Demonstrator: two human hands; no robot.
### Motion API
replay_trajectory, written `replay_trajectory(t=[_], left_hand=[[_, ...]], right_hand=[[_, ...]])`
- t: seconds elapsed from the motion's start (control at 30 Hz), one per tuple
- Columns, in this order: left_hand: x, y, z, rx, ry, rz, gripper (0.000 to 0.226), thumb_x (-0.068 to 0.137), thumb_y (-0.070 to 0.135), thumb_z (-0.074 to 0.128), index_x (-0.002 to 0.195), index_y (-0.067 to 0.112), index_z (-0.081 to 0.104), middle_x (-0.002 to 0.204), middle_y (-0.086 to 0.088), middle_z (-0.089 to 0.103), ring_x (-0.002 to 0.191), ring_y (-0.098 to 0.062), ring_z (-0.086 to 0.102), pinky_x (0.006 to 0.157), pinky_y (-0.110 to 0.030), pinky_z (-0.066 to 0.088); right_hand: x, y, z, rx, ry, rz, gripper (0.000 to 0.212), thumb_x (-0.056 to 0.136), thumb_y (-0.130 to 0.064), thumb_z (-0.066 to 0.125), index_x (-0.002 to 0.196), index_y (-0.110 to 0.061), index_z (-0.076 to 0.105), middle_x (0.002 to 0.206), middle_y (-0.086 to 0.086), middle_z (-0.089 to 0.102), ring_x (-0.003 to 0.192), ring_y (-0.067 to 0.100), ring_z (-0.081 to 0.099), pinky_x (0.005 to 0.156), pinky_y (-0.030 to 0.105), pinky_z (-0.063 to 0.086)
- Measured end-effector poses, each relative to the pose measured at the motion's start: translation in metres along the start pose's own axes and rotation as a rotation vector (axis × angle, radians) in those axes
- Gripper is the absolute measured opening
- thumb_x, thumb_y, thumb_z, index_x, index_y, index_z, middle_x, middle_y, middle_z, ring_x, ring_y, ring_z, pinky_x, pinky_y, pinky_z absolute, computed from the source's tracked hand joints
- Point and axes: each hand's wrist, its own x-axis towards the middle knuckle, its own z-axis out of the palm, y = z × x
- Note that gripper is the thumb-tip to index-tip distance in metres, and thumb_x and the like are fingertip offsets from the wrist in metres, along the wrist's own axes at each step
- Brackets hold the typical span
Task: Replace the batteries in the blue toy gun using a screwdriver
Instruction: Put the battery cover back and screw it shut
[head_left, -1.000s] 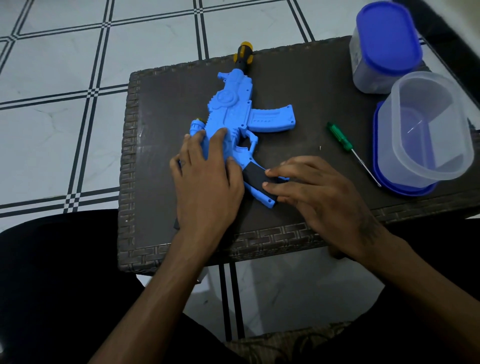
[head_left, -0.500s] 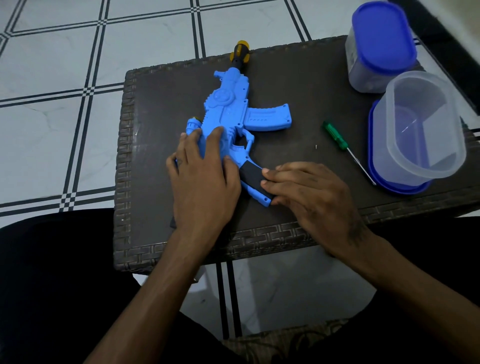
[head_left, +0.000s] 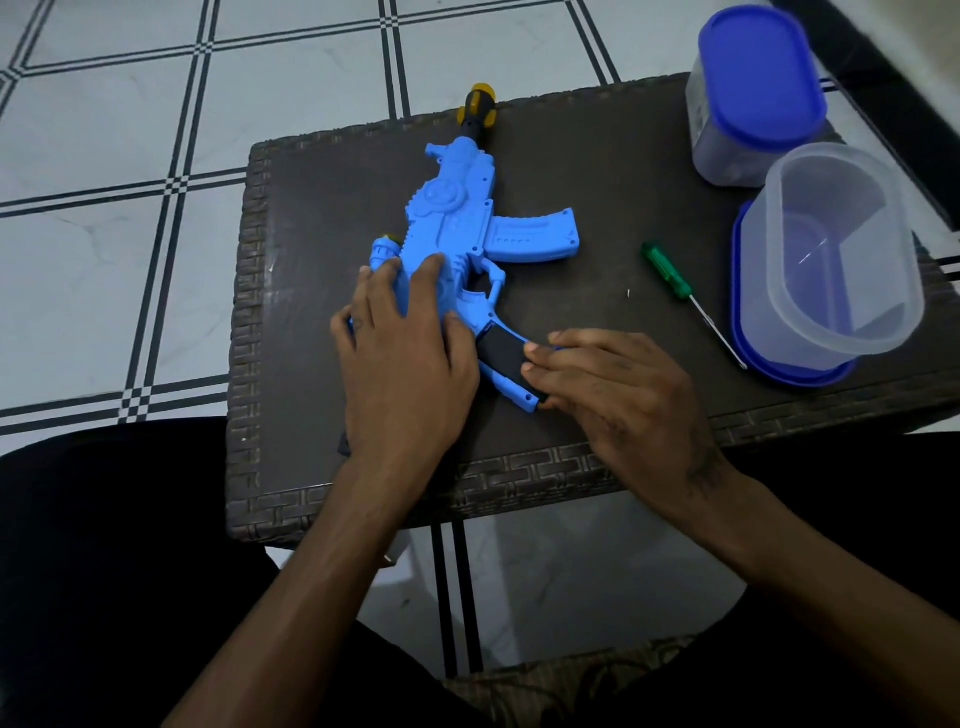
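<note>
Upper right of frame: tall tub (head_left: 748, 119) with blue lid on, contents dim, not readable. Below it, a clear tub (head_left: 841, 254) standing on a blue lid (head_left: 779, 371); looks bare inside (hard to be sure through the plastic).

Blue toy gun (head_left: 457, 228) lies flat mid-bench, muzzle toward the far edge, its yellow-black tip overhanging it. Left hand (head_left: 405, 353) spread flat on the gun's rear body, fingers extended, not curled round it. Right hand (head_left: 613, 389) at the grip's black panel (head_left: 501, 351), fingertips pressed to it; what lies beneath them is hidden.

Green screwdriver (head_left: 685, 293) lies free between gun and clear tub, a tiny screw (head_left: 629, 293) beside it.

Bench (head_left: 322, 218) bare at left; the near edge is just below both wrists.
</note>
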Motion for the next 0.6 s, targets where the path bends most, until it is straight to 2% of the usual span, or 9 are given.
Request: replay_trajectory(t=[0.17,0.3,0.4,0.5,0.6], left_hand=[[0.0,-0.002,0.001,-0.007,-0.001,0.006,0.056,0.095,0.034,0.034,0.149,0.024,0.04,0.155,-0.014,0.035,0.146,-0.034,0.031,0.116,-0.054,0.027],[0.0,-0.002,0.001,-0.009,-0.003,0.008,0.056,0.095,0.034,0.034,0.149,0.024,0.04,0.155,-0.014,0.035,0.147,-0.034,0.03,0.116,-0.054,0.027],[0.0,-0.001,0.001,0.003,0.001,0.002,0.056,0.094,0.034,0.034,0.149,0.024,0.04,0.156,-0.015,0.035,0.147,-0.034,0.03,0.116,-0.054,0.027],[0.0,0.001,0.002,0.005,0.0,-0.007,0.056,0.094,0.032,0.034,0.149,0.024,0.039,0.156,-0.015,0.034,0.148,-0.034,0.029,0.116,-0.054,0.026],[0.0,0.002,0.002,0.006,-0.006,-0.012,0.056,0.094,0.032,0.033,0.149,0.024,0.038,0.157,-0.014,0.033,0.148,-0.034,0.027,0.116,-0.055,0.025]], right_hand=[[0.003,0.003,-0.007,0.084,-0.109,0.012,0.025,0.091,-0.014,0.067,0.115,-0.008,0.073,0.125,0.003,0.068,0.116,0.022,0.062,0.104,0.027,0.046],[0.004,0.003,-0.013,0.122,-0.121,0.044,0.027,0.096,-0.009,0.055,0.116,-0.009,0.073,0.125,0.004,0.067,0.115,0.023,0.061,0.103,0.026,0.045],[0.008,0.0,-0.01,0.153,-0.084,0.108,0.024,0.091,-0.005,0.062,0.111,-0.008,0.074,0.119,0.004,0.07,0.109,0.022,0.062,0.1,0.021,0.044],[0.013,-0.002,-0.008,0.163,-0.054,0.201,0.032,0.083,-0.007,0.069,0.115,-0.007,0.07,0.113,0.001,0.07,0.101,0.013,0.06,0.098,0.011,0.039],[0.017,-0.006,-0.01,0.228,-0.084,0.355,0.05,0.075,0.002,0.076,0.121,-0.013,0.065,0.113,-0.004,0.069,0.095,-0.003,0.055,0.089,0.002,0.039]])
